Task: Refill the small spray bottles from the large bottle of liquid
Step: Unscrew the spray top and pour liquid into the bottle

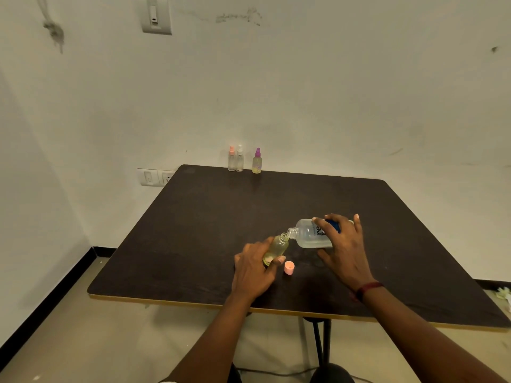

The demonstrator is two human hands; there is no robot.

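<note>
My left hand [254,268] grips a small uncapped spray bottle [277,247] of yellowish liquid, tilted to the right on the dark table [193,230]. My right hand [344,244] holds the large clear bottle [309,234] tipped on its side, its open mouth touching the small bottle's neck. A pink cap [289,267] lies on the table just right of my left thumb. Three other small spray bottles stand at the table's far edge: one with a pink top [231,159], one with a white top [239,158], and one with a purple top [257,161] holding yellow liquid.
The table stands close to a white wall with sockets [156,177] at its back left corner. The table's near edge has a light rim [171,301]. Below it show the table leg [322,344] and a tiled floor.
</note>
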